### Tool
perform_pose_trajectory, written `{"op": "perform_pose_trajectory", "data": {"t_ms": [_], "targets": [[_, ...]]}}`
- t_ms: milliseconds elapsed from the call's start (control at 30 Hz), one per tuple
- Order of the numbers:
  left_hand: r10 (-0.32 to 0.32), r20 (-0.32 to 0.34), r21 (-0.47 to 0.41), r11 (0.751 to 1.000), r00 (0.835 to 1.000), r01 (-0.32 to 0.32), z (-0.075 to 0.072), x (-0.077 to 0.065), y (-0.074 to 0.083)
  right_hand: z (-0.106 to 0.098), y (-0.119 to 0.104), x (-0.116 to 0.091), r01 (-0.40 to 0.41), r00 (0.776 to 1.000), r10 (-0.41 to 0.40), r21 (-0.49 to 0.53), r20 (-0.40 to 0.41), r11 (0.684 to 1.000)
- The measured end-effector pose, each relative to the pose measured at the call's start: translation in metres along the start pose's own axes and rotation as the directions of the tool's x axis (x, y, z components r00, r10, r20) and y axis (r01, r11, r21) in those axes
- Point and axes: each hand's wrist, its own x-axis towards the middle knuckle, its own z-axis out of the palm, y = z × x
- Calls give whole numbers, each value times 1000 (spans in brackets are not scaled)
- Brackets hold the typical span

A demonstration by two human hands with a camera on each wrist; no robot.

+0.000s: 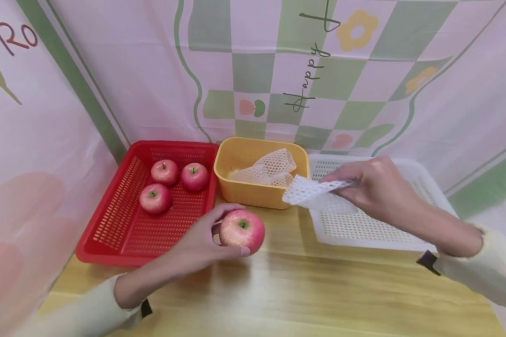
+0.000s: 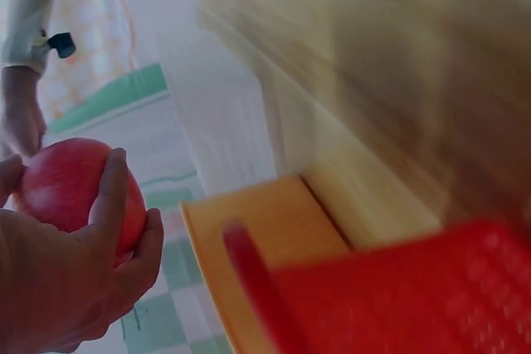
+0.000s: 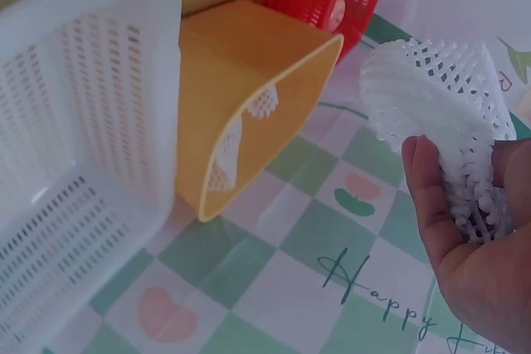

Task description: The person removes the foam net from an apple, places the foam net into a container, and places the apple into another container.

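Note:
My left hand [image 1: 206, 238] grips a red apple [image 1: 242, 230] above the table, just in front of the yellow bin; its fingers curl round the fruit in the left wrist view too. Over the white basket [image 1: 362, 229], my right hand [image 1: 373, 187] pinches a white foam fruit net [image 1: 316, 192], limp and without fruit in it. The yellow bin [image 1: 253, 193] stands between the two baskets, with more foam netting [image 1: 274, 168] inside. To the left, the red basket [image 1: 130, 238] holds three apples [image 1: 156, 198] without nets.
The containers stand side by side along the back of the wooden table [image 1: 303, 295]. A printed cloth [image 1: 253, 70] with green checks and lettering hangs right behind them, and more cloth [image 1: 29, 164] closes off the left side.

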Motion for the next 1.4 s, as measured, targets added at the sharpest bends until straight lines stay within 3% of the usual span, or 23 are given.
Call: {"op": "perform_pose_trajectory", "data": {"t_ms": [267,500,667,867,967,1100,1267,1400], "targets": [[-57,-100,144,987,993,71,-32,-3,8,3,12,42,-53,997,55,-28,54,998],[-122,-170,191,969,978,154,-58,-1,9,21,21,84,-181,968,182,-20,174,983],[-183,-204,210,951,962,225,-72,2,6,44,30,113,-189,955,185,-3,230,982],[-197,-225,162,958,954,236,-84,10,0,75,38,140,-139,946,119,48,303,989],[-203,-226,80,971,953,225,-90,16,-4,89,41,151,-115,930,91,47,357,992],[-237,-217,-4,970,947,242,-95,25,-10,107,46,163,-121,892,101,18,441,992],[-276,-216,45,955,937,292,-102,33,-17,129,49,171,-117,850,122,-43,513,992],[-286,-217,70,949,933,307,-107,40,-23,148,54,175,-62,835,110,-107,540,992]]}}
